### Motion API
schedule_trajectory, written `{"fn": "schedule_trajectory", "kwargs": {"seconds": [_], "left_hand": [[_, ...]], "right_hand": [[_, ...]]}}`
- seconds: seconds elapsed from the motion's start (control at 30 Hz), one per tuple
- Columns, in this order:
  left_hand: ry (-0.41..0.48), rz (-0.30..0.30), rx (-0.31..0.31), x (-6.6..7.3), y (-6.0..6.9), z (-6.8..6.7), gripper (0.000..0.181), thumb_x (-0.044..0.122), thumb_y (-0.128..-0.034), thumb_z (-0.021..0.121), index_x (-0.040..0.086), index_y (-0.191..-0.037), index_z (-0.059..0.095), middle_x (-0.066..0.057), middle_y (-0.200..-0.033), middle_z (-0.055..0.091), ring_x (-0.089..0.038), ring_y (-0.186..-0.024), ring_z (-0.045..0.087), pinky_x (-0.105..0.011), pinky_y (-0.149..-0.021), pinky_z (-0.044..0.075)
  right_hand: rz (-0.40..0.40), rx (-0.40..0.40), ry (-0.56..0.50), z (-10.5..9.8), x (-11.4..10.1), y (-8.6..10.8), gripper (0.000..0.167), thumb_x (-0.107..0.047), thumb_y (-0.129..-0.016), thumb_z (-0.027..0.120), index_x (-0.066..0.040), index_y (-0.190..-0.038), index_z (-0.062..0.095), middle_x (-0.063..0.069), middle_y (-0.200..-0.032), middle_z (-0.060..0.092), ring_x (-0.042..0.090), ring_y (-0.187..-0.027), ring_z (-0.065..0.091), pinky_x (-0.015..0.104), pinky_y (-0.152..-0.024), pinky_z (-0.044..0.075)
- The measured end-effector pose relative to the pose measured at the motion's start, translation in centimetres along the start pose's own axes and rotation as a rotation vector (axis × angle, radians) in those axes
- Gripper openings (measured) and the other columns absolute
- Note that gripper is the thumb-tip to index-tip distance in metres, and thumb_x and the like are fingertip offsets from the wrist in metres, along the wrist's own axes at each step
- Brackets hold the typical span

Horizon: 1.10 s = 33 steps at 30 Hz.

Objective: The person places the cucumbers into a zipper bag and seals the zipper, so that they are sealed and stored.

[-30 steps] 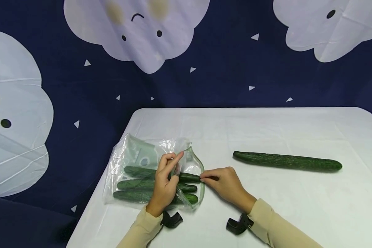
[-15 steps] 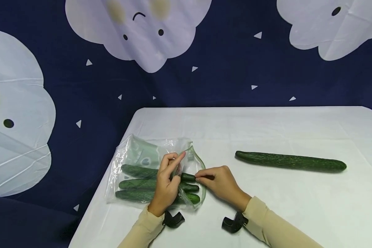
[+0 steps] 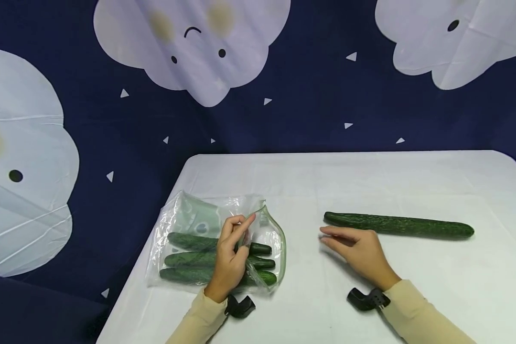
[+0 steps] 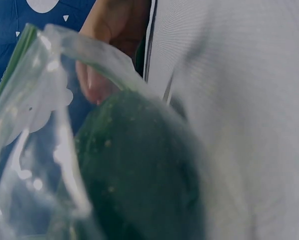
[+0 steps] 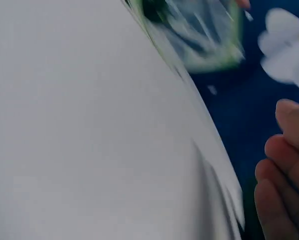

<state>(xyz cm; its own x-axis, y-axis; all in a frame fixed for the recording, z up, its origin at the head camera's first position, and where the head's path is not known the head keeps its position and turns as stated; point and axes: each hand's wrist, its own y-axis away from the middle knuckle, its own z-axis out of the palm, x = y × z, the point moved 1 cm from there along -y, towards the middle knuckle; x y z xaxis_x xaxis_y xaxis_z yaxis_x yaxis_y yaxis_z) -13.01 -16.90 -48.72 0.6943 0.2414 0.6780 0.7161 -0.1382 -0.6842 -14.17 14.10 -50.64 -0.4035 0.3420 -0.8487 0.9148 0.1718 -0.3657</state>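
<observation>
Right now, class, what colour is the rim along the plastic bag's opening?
The plastic bag's rim is pale green; it shows best in the head view.

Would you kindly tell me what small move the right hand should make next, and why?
Probably the right hand should take hold of the loose cucumber: that hand is holding nothing and is close to it, while the left hand holds the bag, with three cucumbers already inside.

On the white-covered table [image 3: 301, 191] lay a clear, green-edged plastic bag [image 3: 193, 217] at left — and, well apart at right, one long cucumber [image 3: 417, 227].
</observation>
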Motion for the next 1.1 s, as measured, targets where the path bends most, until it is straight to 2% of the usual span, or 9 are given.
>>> {"fn": "schedule_trajectory", "kwargs": {"seconds": [0.13,0.3,0.4,0.5,0.63,0.77,0.9,1.0,1.1], "left_hand": [[0.003,-0.005,-0.005,-0.2,0.1,-0.1,0.076,-0.024,-0.0728,0.037,-0.005,-0.144,0.055,-0.017,-0.117,0.046,-0.022,-0.079,0.041,-0.031,-0.075,0.034],[0.002,-0.009,-0.009,-0.1,0.0,-0.1,0.076,-0.024,-0.0730,0.036,-0.005,-0.143,0.055,-0.017,-0.117,0.046,-0.022,-0.079,0.041,-0.031,-0.075,0.034],[-0.007,-0.013,-0.008,0.0,0.1,-0.1,0.076,-0.024,-0.0728,0.037,-0.004,-0.143,0.056,-0.016,-0.117,0.046,-0.022,-0.080,0.041,-0.031,-0.076,0.034],[-0.011,-0.009,-0.008,0.0,0.1,-0.1,0.076,-0.024,-0.0726,0.037,-0.004,-0.143,0.056,-0.016,-0.117,0.046,-0.022,-0.080,0.041,-0.031,-0.076,0.035],[-0.010,-0.004,-0.009,0.0,0.1,0.0,0.075,-0.023,-0.0728,0.037,-0.004,-0.143,0.056,-0.016,-0.117,0.047,-0.022,-0.080,0.042,-0.031,-0.076,0.035],[-0.005,-0.004,-0.014,0.0,0.0,0.0,0.075,-0.024,-0.0737,0.037,-0.004,-0.144,0.056,-0.017,-0.117,0.046,-0.022,-0.080,0.041,-0.031,-0.076,0.034],[0.002,-0.002,-0.017,0.0,0.0,0.0,0.074,-0.025,-0.0747,0.037,-0.005,-0.144,0.055,-0.017,-0.117,0.046,-0.020,-0.079,0.040,-0.031,-0.075,0.034],[0.005,0.001,-0.017,0.1,0.0,-0.1,0.074,-0.025,-0.0752,0.037,-0.005,-0.144,0.055,-0.018,-0.117,0.045,-0.021,-0.079,0.040,-0.031,-0.075,0.034],[0.011,-0.007,-0.015,0.1,0.1,-0.1,0.074,-0.025,-0.0751,0.037,-0.004,-0.144,0.055,-0.017,-0.117,0.046,-0.021,-0.080,0.040,-0.031,-0.076,0.034]], "right_hand": [[0.045,0.048,0.032,-4.7,0.5,0.6,0.031,-0.014,-0.087,0.081,-0.018,-0.117,0.079,-0.001,-0.116,0.075,0.012,-0.102,0.072,0.022,-0.081,0.055],[0.100,0.050,0.084,-10.6,-0.2,0.7,0.033,-0.011,-0.090,0.078,-0.011,-0.123,0.076,0.003,-0.120,0.073,0.012,-0.106,0.070,0.021,-0.081,0.055],[0.140,0.079,0.117,-13.9,-0.3,0.7,0.036,-0.012,-0.091,0.077,-0.007,-0.126,0.074,0.002,-0.123,0.072,0.011,-0.108,0.069,0.019,-0.082,0.054],[0.169,0.138,0.173,-17.0,0.7,1.1,0.039,-0.012,-0.091,0.077,-0.005,-0.129,0.072,-0.003,-0.122,0.073,0.003,-0.107,0.068,0.013,-0.081,0.052],[0.205,0.213,0.219,-20.7,3.0,2.1,0.042,-0.013,-0.092,0.076,-0.004,-0.132,0.069,-0.016,-0.121,0.071,-0.010,-0.104,0.063,0.005,-0.079,0.046],[0.268,0.205,0.237,-23.1,5.8,3.2,0.048,-0.015,-0.094,0.074,-0.002,-0.139,0.063,-0.029,-0.120,0.064,-0.019,-0.104,0.057,0.002,-0.078,0.043],[0.353,0.130,0.245,-24.0,8.2,4.0,0.056,-0.021,-0.095,0.073,-0.001,-0.145,0.056,-0.035,-0.117,0.058,-0.022,-0.102,0.054,0.004,-0.076,0.045],[0.363,0.055,0.278,-24.3,9.1,4.2,0.058,-0.024,-0.095,0.073,0.000,-0.146,0.054,-0.038,-0.118,0.055,-0.025,-0.103,0.051,0.004,-0.076,0.045],[0.340,-0.030,0.339,-24.4,9.1,4.2,0.057,-0.025,-0.094,0.074,-0.004,-0.144,0.057,-0.039,-0.121,0.053,-0.029,-0.106,0.045,0.002,-0.077,0.041]]}}
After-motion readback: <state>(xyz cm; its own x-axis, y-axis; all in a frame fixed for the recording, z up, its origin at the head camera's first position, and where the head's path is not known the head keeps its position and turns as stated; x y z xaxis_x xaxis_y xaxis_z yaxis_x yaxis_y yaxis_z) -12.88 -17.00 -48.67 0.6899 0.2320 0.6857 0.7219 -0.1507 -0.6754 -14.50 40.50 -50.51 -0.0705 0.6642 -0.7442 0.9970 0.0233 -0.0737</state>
